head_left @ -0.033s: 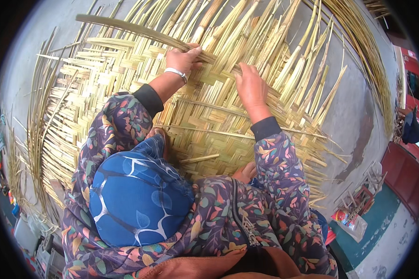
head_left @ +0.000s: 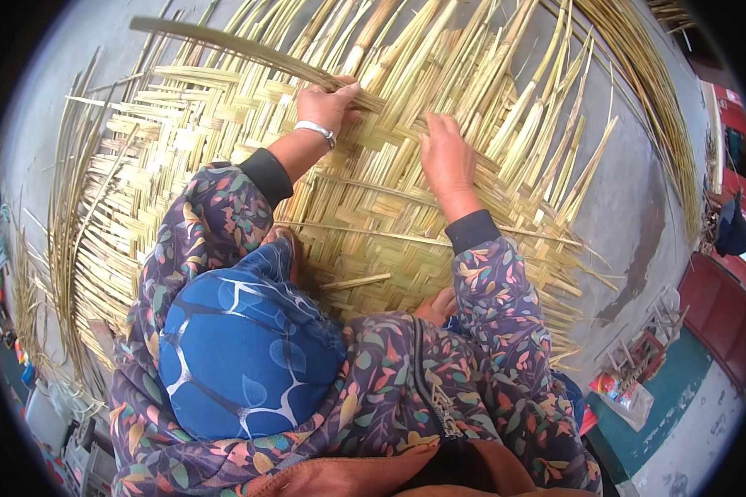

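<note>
Comparing with the earlier frame: no visible change, both hands resting at the same spots on the woven bamboo mat (head_left: pixel 373 215), which lies flat on the grey ground beneath the crouching person. Left hand (head_left: pixel 327 103): fingers curled closed around a long loose bamboo strip (head_left: pixel 249 51) at the mat's far edge, a silver bracelet (head_left: pixel 315 130) on the wrist. Right hand (head_left: pixel 443 157): open, palm down, fingers flat on the mat's weave, just beside the left hand.

A grey floor (head_left: pixel 638 207) shows at the right. Loose strips (head_left: pixel 638 74) curve along its far right edge. A bright packet (head_left: pixel 617 389) lies at the lower right, by a green patch (head_left: pixel 671 414).
</note>
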